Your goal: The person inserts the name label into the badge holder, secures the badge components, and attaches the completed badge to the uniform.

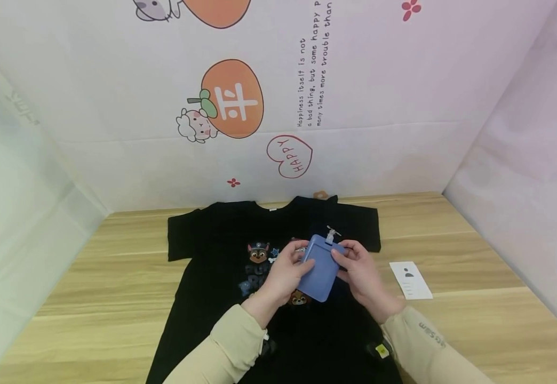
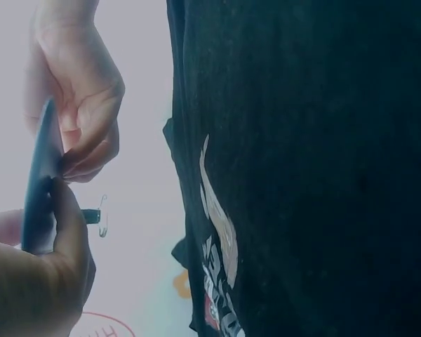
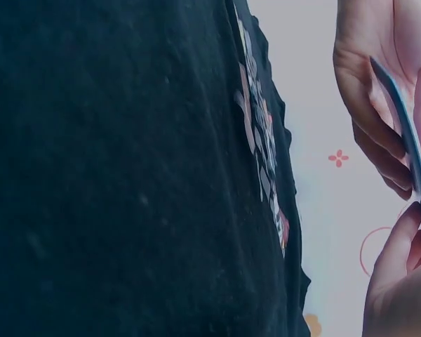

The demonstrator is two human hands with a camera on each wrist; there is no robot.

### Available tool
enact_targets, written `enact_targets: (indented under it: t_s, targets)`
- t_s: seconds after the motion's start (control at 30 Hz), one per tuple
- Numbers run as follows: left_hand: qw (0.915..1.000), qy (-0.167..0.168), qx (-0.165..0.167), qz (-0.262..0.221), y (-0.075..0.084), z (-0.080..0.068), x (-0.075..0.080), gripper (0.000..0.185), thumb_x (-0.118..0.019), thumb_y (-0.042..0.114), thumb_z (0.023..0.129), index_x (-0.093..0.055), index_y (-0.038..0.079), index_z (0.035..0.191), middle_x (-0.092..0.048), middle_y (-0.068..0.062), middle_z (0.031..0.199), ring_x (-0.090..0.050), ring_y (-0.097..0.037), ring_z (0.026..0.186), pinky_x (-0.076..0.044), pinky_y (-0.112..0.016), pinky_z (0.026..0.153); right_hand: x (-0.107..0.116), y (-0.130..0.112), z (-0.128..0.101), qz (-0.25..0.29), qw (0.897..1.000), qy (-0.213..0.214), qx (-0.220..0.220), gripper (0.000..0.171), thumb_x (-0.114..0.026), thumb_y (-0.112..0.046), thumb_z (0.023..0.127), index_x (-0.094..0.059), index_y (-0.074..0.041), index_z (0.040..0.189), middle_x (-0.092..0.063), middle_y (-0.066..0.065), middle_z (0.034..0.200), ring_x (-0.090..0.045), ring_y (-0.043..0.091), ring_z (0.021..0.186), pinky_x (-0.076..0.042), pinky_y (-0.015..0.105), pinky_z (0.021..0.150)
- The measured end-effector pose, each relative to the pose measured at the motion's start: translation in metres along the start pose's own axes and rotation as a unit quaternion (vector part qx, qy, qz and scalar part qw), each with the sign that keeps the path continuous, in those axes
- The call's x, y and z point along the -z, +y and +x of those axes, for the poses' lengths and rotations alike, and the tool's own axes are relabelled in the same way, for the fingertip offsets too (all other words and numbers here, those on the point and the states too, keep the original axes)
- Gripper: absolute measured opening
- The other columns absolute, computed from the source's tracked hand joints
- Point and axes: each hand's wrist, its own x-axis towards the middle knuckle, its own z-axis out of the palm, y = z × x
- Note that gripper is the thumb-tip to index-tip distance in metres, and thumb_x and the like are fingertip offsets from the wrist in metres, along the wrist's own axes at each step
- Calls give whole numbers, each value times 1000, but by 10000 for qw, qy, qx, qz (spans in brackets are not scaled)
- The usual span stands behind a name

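My left hand point(image 1: 282, 272) has its fingers curled around the left long edge of the blue badge holder point(image 1: 323, 269), thumb pressed on its face; my right hand point(image 1: 362, 272) pinches the upper right corner of the holder between thumb and fingers. In the left wrist view the holder point(image 2: 41, 189) appears edge-on, clamped between both hands, with its clear clip point(image 2: 98, 215) projecting from the top end. In the right wrist view the holder point(image 3: 405, 137) again shows as a thin edge held from both sides. The holder sits just right of centre in the head view, raised above the black T-shirt point(image 1: 221, 240). Its long axis runs from lower centre toward the upper right of the frame, slightly tilted, and the clip point(image 1: 332, 233) end points away from me toward the back wall point(image 1: 379, 96). The shirt lies flat on the wooden table point(image 1: 91, 298), collar toward the wall, with its printed graphic partly under my hands. A white card point(image 1: 410, 280) lies on the table at right, well apart from the holder and just beyond the shirt's edge. Bare table surface extends left and right of the shirt up to the side panels.
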Motion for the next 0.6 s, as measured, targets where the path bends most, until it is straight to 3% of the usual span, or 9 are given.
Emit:
enact_targets:
  t_s: [0.33,0.6]
  targets:
    - [9995,110,-147,254,-3,3,6,38,-55,7,94,-49,10,131,-61,-14,124,-61,-28,109,-50,-39,80,2,0,-6,-142,9994,-330,14,20,-51,-13,98,-41,-5,114,-56,-9,83,-53,6,76,-50,22,68]
    - [9995,-221,33,244,0,-3,14,37,-54,5,94,-50,11,130,-62,-14,120,-63,-26,103,-53,-39,77,26,-5,2,-11,9994,-275,-225,18,-49,-28,99,-42,-14,108,-50,-7,93,-52,5,80,-52,19,77]
